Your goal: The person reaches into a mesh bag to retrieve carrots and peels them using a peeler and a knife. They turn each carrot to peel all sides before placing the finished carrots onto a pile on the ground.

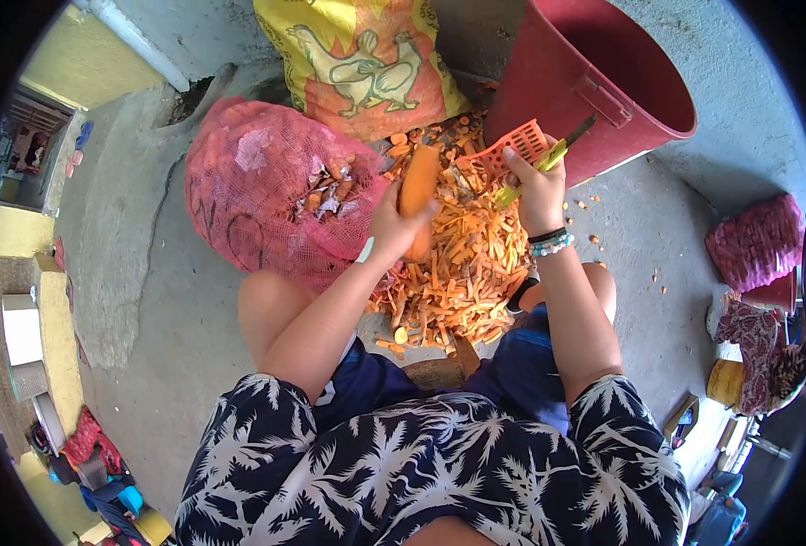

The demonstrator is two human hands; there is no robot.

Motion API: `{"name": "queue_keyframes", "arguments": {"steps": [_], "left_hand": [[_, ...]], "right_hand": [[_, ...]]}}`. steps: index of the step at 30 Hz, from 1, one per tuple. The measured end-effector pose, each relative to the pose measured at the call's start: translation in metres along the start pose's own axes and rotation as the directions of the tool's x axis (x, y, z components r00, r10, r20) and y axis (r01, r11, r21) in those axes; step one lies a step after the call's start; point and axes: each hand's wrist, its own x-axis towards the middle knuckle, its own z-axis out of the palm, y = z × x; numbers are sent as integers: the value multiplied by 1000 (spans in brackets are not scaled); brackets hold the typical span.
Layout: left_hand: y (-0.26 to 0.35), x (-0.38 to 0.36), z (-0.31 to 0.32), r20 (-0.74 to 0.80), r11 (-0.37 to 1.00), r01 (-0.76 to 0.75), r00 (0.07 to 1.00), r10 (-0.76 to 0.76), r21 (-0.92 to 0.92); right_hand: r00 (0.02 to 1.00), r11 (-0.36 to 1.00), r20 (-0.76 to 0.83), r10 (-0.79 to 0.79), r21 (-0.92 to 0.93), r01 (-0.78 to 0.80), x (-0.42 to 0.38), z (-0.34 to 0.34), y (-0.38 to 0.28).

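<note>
Here the carrot point(418, 193) stands just above the centre of the frame, held nearly upright with its long axis running top to bottom in the picture. The left hand point(392, 229) is wrapped around its lower half, fingers closed on it, so the bare upper half rises free. The right hand point(537, 193) sits to the right of the carrot at about the same height and well clear of it; it is clenched around a yellow-handled peeler point(548, 160), whose blade end points up and to the right, away from the carrot. So the carrot lies to the left of the tool hand, and the left hand is the one touching it.

Below and between the two hands spreads a heap of orange carrot peelings point(462, 273) on the concrete floor point(175, 300). A red slotted plastic tray point(514, 146) lies at the top of that heap, partly behind the right hand. To the left, a pink mesh sack point(257, 182) bulges with what look like more carrots; behind it stands a yellow printed sack point(366, 55) with chicken drawings. A large red bucket point(603, 82) is tipped at the upper right.

The carrot's lower end is hidden in the left palm, and the peeler's blade is too small to make out clearly. Another pink mesh bag point(756, 241) shows at the right edge, cut off by the dark rim of the lens.
</note>
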Motion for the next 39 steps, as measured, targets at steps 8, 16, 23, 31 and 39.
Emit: {"name": "queue_keyframes", "arguments": {"steps": [8, 16, 23, 31, 39], "left_hand": [[-8, 4, -5, 339, 763, 378, 914, -221, -523], [-8, 3, -2, 125, 824, 260, 966, -228, -504], [-10, 2, -10, -12, 973, -228, 974, 227, -34], [-1, 4, -30, 348, 344, 440, 889, -297, -830], [5, 1, -19, 416, 179, 475, 862, -288, -861]], "right_hand": [[1000, 997, 23, 16, -82, -14, -6, 7, -2], [993, 992, 44, 108, -74, -105, -3, 5, 4], [763, 611, 408, 501, 458, -646, -26, 16, 29], [915, 878, 146, 376, 258, -402, -5, 12, 37], [953, 979, 298, 47, -201, 15, -36, 30, -1]]}}
